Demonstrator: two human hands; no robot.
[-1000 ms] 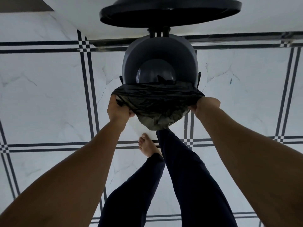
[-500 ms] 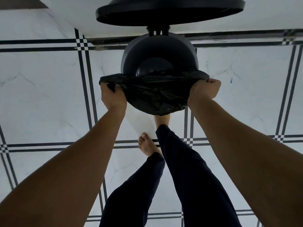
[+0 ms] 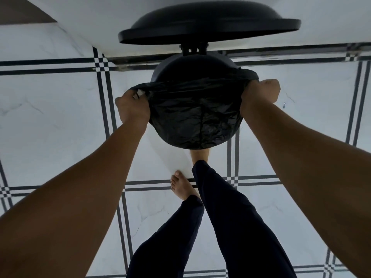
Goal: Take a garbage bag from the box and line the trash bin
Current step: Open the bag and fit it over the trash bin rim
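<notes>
The garbage bag (image 3: 197, 119) already drapes the trash bin (image 3: 192, 67) at twelve o'clock of the feet, left hand (image 3: 132, 106) and right hand (image 3: 259, 95) each fisted on its edge at nine and three, the far rim seemingly left to cover.

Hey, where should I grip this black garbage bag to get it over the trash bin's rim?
Grip the garbage bag at its open hem, one fist at each side, as the left hand and right hand do. Come from the near side: the trash bin's raised lid blocks the far side.
</notes>
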